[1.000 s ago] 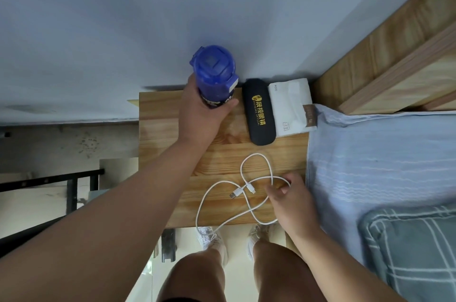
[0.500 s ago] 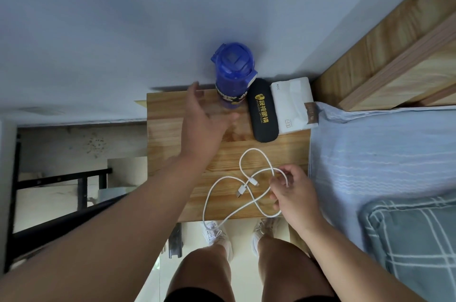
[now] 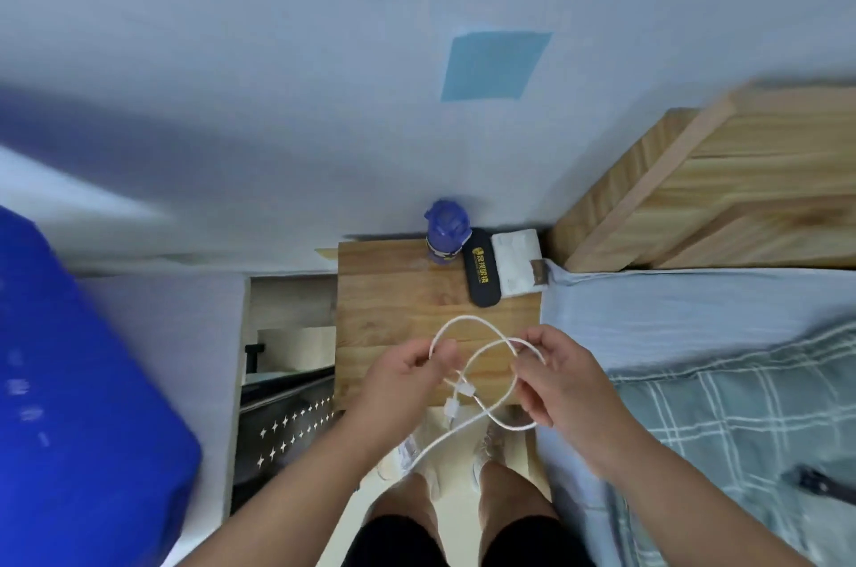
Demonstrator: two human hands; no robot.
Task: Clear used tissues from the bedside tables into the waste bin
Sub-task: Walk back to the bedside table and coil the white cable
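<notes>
Fingers (image 3: 532,342) of both hands curled, pinching a white charging cable (image 3: 465,390): left hand (image 3: 407,374) grips the loop's left side, right hand (image 3: 560,376) its right side, above the near edge of the wooden bedside table (image 3: 393,302); two plugs dangle between the hands. White tissue pack (image 3: 516,263): table's far right corner, touching a black glasses case (image 3: 481,272). Blue bottle (image 3: 445,233): upright, just left of the case, by the wall. Black perforated container (image 3: 287,427): left of the table, lower down. Plaid pillow (image 3: 741,418): on the bed, right
</notes>
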